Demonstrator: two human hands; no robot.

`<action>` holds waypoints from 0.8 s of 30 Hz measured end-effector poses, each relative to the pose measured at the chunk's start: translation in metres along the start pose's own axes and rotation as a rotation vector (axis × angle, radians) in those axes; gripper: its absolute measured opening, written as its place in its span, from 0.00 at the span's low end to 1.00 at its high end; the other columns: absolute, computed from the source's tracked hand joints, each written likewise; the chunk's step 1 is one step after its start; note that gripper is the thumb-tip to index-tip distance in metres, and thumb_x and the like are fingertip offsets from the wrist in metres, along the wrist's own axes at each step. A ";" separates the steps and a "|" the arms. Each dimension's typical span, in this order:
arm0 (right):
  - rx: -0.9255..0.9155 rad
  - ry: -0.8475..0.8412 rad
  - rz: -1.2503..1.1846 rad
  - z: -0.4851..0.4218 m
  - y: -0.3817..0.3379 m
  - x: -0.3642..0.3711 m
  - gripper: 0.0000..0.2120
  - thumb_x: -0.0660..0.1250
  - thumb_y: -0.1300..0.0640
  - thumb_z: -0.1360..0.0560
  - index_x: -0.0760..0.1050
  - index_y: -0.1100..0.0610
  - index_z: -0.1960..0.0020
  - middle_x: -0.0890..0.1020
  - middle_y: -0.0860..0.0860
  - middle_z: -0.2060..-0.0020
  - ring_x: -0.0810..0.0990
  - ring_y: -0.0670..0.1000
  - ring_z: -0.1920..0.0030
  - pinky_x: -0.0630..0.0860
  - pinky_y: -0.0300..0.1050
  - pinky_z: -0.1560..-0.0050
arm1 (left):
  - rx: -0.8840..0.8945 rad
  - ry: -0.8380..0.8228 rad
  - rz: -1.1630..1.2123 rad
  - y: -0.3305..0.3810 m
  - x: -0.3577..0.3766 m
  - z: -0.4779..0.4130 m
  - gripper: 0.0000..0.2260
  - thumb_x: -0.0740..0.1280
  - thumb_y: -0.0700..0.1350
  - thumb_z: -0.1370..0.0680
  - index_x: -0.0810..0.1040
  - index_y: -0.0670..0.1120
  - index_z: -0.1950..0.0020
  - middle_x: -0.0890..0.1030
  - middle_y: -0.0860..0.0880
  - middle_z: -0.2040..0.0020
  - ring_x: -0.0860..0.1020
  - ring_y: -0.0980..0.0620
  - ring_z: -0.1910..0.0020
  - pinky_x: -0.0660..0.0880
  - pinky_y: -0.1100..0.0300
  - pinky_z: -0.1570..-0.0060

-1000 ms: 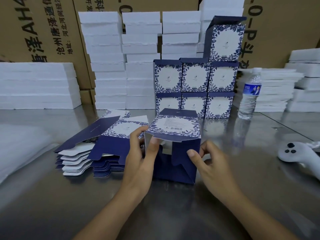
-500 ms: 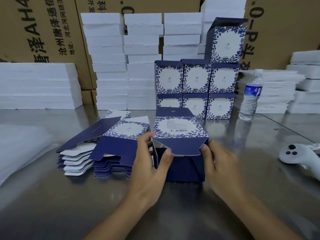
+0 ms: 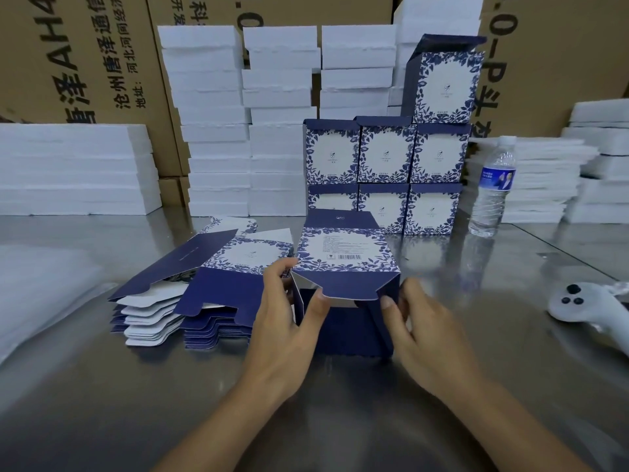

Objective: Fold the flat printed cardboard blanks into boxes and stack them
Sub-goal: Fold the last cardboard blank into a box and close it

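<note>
A half-formed blue-and-white floral box (image 3: 343,257) lies on its side on the steel table (image 3: 102,386), its open end toward me with flaps partly folded. My left hand (image 3: 289,321) grips its left edge, thumb on a blue flap. My right hand (image 3: 422,332) pinches the right-hand flap. Two piles of flat printed blanks (image 3: 190,298) lie to the left of the box. Several finished boxes (image 3: 386,158) stand stacked in rows behind it, one more (image 3: 446,86) on top at the right.
White foam slabs (image 3: 218,124) are stacked along the back and at both sides in front of big brown cartons. A water bottle (image 3: 493,189) stands right of the boxes. A white handheld controller (image 3: 585,304) lies at the right edge. Clear plastic lies at the left.
The box has been tipped so its barcode panel faces up. Both hands closed in on the open end and are folding its flaps inward.
</note>
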State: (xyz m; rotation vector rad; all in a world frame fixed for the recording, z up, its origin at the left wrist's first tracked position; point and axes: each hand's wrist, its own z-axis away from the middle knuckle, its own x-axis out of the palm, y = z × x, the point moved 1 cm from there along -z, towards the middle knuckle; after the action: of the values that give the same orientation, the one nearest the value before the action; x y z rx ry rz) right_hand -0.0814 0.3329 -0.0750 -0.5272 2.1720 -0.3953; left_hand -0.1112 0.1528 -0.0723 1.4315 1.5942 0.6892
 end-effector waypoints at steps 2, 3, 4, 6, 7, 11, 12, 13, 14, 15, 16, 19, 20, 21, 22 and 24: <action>-0.009 -0.069 0.040 0.000 0.001 0.001 0.15 0.54 0.48 0.21 0.57 0.51 0.63 0.68 0.46 0.71 0.68 0.49 0.70 0.60 0.44 0.69 | 0.000 0.008 0.019 0.000 -0.002 -0.002 0.20 0.57 0.71 0.33 0.60 0.70 0.43 0.75 0.68 0.49 0.75 0.68 0.48 0.71 0.75 0.56; -0.018 -0.082 0.087 0.000 0.002 0.001 0.14 0.53 0.47 0.20 0.58 0.52 0.63 0.69 0.46 0.70 0.70 0.52 0.67 0.58 0.47 0.68 | -0.002 0.011 0.023 0.000 -0.003 -0.003 0.21 0.57 0.70 0.33 0.60 0.69 0.42 0.75 0.67 0.50 0.74 0.69 0.49 0.70 0.76 0.57; -0.028 -0.085 0.138 0.000 0.003 0.001 0.15 0.51 0.47 0.20 0.60 0.53 0.62 0.71 0.47 0.69 0.72 0.55 0.64 0.56 0.48 0.66 | -0.007 0.012 0.025 -0.001 -0.003 -0.003 0.21 0.57 0.70 0.33 0.61 0.69 0.42 0.75 0.66 0.49 0.74 0.69 0.49 0.70 0.77 0.57; -0.050 -0.066 0.210 0.000 0.004 0.000 0.15 0.50 0.47 0.19 0.62 0.54 0.61 0.75 0.51 0.66 0.75 0.58 0.61 0.55 0.48 0.66 | -0.019 0.003 0.021 -0.002 -0.003 -0.004 0.22 0.57 0.70 0.34 0.60 0.69 0.42 0.74 0.64 0.47 0.73 0.70 0.48 0.70 0.76 0.56; -0.061 -0.055 0.223 0.000 0.004 0.000 0.15 0.51 0.47 0.19 0.63 0.54 0.61 0.77 0.52 0.66 0.75 0.58 0.61 0.54 0.48 0.66 | -0.023 -0.001 0.016 -0.002 -0.003 -0.004 0.22 0.57 0.71 0.34 0.59 0.70 0.42 0.74 0.64 0.47 0.73 0.70 0.48 0.70 0.76 0.56; -0.065 -0.041 0.219 -0.001 0.003 -0.001 0.14 0.53 0.49 0.19 0.64 0.54 0.61 0.79 0.55 0.66 0.76 0.61 0.62 0.54 0.48 0.67 | -0.034 -0.008 -0.001 -0.003 -0.002 -0.003 0.21 0.57 0.71 0.34 0.57 0.73 0.42 0.72 0.64 0.44 0.73 0.66 0.45 0.72 0.73 0.56; -0.057 -0.049 0.224 -0.001 0.003 0.000 0.14 0.52 0.49 0.19 0.64 0.54 0.61 0.79 0.55 0.66 0.76 0.60 0.62 0.54 0.48 0.66 | -0.035 -0.009 -0.003 -0.003 -0.002 -0.003 0.21 0.57 0.71 0.34 0.57 0.73 0.42 0.72 0.64 0.43 0.74 0.65 0.45 0.72 0.72 0.56; -0.052 -0.055 0.221 -0.001 0.004 0.000 0.15 0.52 0.48 0.19 0.64 0.54 0.61 0.79 0.54 0.65 0.76 0.60 0.61 0.55 0.48 0.66 | -0.035 -0.009 -0.003 -0.003 -0.002 -0.003 0.21 0.57 0.71 0.34 0.57 0.73 0.42 0.72 0.64 0.43 0.74 0.65 0.44 0.72 0.71 0.56; -0.046 -0.061 0.212 -0.001 0.004 0.001 0.15 0.51 0.47 0.19 0.64 0.55 0.60 0.79 0.54 0.66 0.76 0.60 0.61 0.56 0.49 0.66 | -0.034 -0.008 -0.003 -0.003 -0.002 -0.003 0.21 0.57 0.71 0.34 0.57 0.74 0.42 0.72 0.65 0.43 0.74 0.65 0.44 0.72 0.70 0.55; -0.038 -0.071 0.197 -0.001 0.005 0.001 0.16 0.51 0.47 0.19 0.64 0.55 0.60 0.78 0.54 0.66 0.76 0.60 0.61 0.57 0.49 0.67 | -0.033 -0.007 -0.002 -0.002 -0.002 -0.003 0.21 0.57 0.71 0.34 0.57 0.74 0.43 0.72 0.66 0.44 0.74 0.65 0.44 0.73 0.69 0.54; -0.028 -0.087 0.176 -0.001 0.006 0.002 0.16 0.52 0.46 0.20 0.64 0.55 0.60 0.78 0.53 0.66 0.76 0.59 0.61 0.59 0.49 0.67 | -0.031 -0.006 -0.003 -0.002 -0.001 -0.003 0.21 0.57 0.71 0.34 0.57 0.74 0.43 0.72 0.67 0.44 0.74 0.65 0.44 0.73 0.67 0.52; 0.030 -0.176 0.118 0.000 0.009 0.006 0.15 0.54 0.45 0.20 0.65 0.55 0.59 0.75 0.49 0.65 0.75 0.55 0.61 0.65 0.48 0.64 | -0.024 -0.002 -0.009 -0.002 0.000 -0.003 0.21 0.57 0.70 0.33 0.57 0.73 0.42 0.72 0.64 0.43 0.74 0.61 0.43 0.73 0.60 0.46; 0.055 -0.214 0.125 0.001 0.010 0.008 0.15 0.54 0.44 0.20 0.66 0.55 0.58 0.74 0.50 0.63 0.75 0.54 0.60 0.68 0.48 0.62 | -0.023 -0.002 -0.014 -0.002 0.000 -0.003 0.21 0.56 0.71 0.33 0.57 0.73 0.42 0.72 0.63 0.42 0.74 0.60 0.42 0.73 0.59 0.45; 0.074 -0.237 0.144 0.002 0.012 0.009 0.16 0.53 0.43 0.20 0.68 0.55 0.57 0.73 0.50 0.61 0.75 0.55 0.58 0.70 0.48 0.59 | -0.024 -0.004 -0.020 -0.002 0.000 -0.003 0.21 0.56 0.72 0.33 0.56 0.74 0.42 0.72 0.62 0.41 0.74 0.58 0.41 0.73 0.58 0.44; 0.083 -0.241 0.166 0.002 0.012 0.010 0.17 0.53 0.43 0.20 0.69 0.55 0.56 0.72 0.50 0.61 0.75 0.55 0.57 0.71 0.48 0.57 | -0.028 -0.005 -0.027 -0.003 0.001 -0.003 0.21 0.55 0.74 0.33 0.56 0.75 0.43 0.71 0.62 0.40 0.74 0.57 0.40 0.72 0.57 0.44; 0.092 -0.218 0.194 0.001 0.014 0.010 0.17 0.53 0.43 0.20 0.72 0.54 0.56 0.70 0.49 0.63 0.75 0.54 0.56 0.70 0.47 0.58 | -0.038 -0.007 -0.041 -0.003 0.000 -0.003 0.21 0.54 0.77 0.35 0.54 0.77 0.44 0.70 0.61 0.39 0.73 0.55 0.40 0.73 0.56 0.43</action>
State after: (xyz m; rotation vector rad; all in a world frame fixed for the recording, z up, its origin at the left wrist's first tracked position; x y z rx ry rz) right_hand -0.0892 0.3397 -0.0881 -0.2912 1.9630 -0.3142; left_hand -0.1150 0.1529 -0.0733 1.3685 1.5923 0.6871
